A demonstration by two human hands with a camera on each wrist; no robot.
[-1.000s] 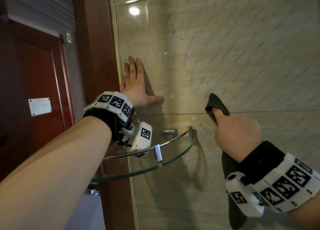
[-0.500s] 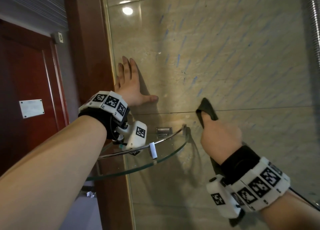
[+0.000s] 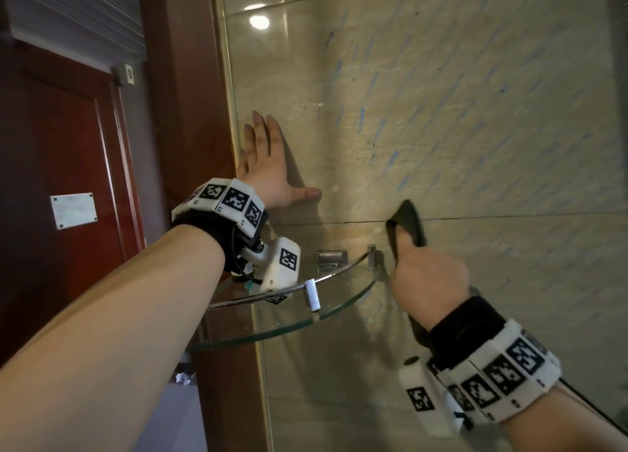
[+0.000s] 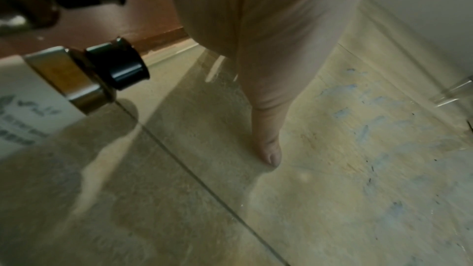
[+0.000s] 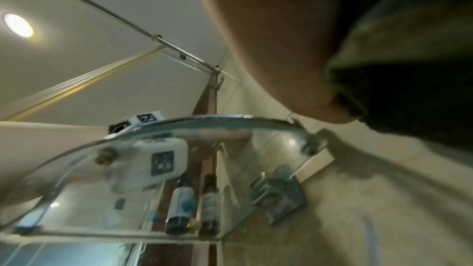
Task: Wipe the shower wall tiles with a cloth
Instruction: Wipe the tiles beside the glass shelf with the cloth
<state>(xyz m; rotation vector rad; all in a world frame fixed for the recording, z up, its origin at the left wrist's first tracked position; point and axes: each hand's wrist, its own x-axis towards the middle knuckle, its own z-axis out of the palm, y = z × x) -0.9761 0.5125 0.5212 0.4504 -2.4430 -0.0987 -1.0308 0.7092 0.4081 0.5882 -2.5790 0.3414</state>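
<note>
Up against the wall tiles (image 3: 475, 118) we've got our left hand (image 3: 272, 176) spread flat, fingers straight, thumb out sideways, palm pressing the tile. Right hand (image 3: 430, 278) is curled round the dark cloth (image 3: 409, 218), pushing it onto the tile at the grout line, just right of the glass corner shelf (image 3: 339, 302) below our left wrist.
</note>
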